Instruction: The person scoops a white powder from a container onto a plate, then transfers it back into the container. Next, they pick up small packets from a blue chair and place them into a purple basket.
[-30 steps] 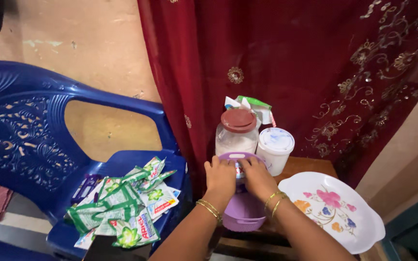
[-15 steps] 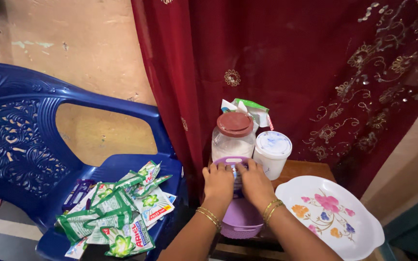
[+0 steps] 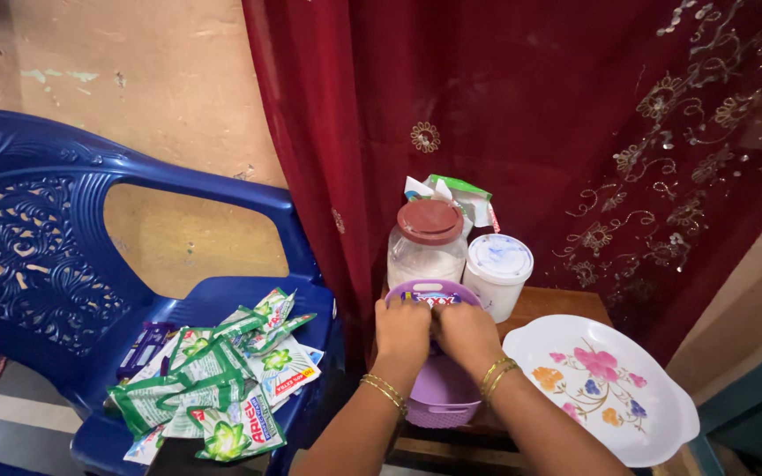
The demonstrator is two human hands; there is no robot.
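Sachets (image 3: 222, 388) lay heaped on the blue chair (image 3: 63, 264), left of the purple basket (image 3: 441, 397) — I had both hands, left (image 3: 403, 330) and right (image 3: 465, 333), inside it, fingers curled around a packet (image 3: 434, 300); most remained unmoved.

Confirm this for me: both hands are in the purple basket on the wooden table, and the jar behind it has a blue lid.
Not quite. The head view shows the left hand and right hand in the purple basket on the wooden table, but the jar behind it has a reddish-brown lid, not a blue one.
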